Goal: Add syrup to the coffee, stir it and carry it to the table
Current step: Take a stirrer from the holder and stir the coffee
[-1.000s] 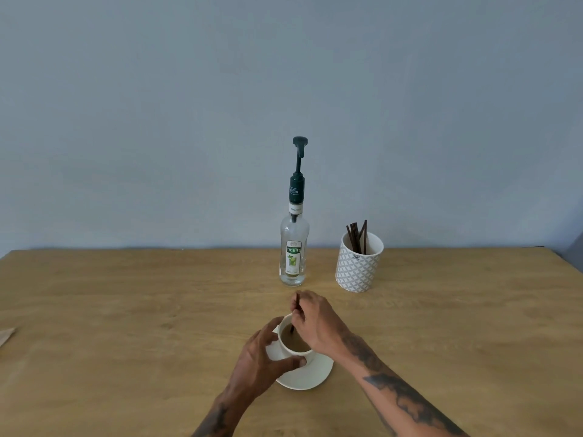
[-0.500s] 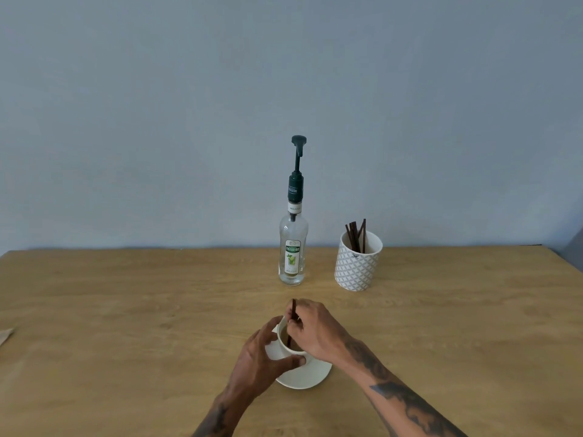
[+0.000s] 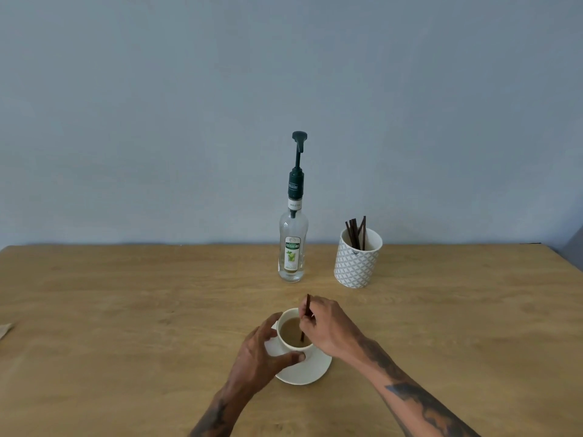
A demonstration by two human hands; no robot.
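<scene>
Evidently the stirring step is under way: the right hand (image 3: 328,329) pinches a dark stir stick (image 3: 305,316) dipped in the coffee, its grip clamped on it. The left hand (image 3: 258,354) curls around the white cup (image 3: 291,348), fingers closed against its wall. Cup and saucer (image 3: 312,370) sit low centre on the bench (image 3: 126,310). Syrup bottle (image 3: 293,247) stands behind, suggesting syrup is in; carrying remains. Coffee looks pale brown, near the rim.

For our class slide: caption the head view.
Right hand stirs coffee cup with stick; left hand steadies it.
</scene>
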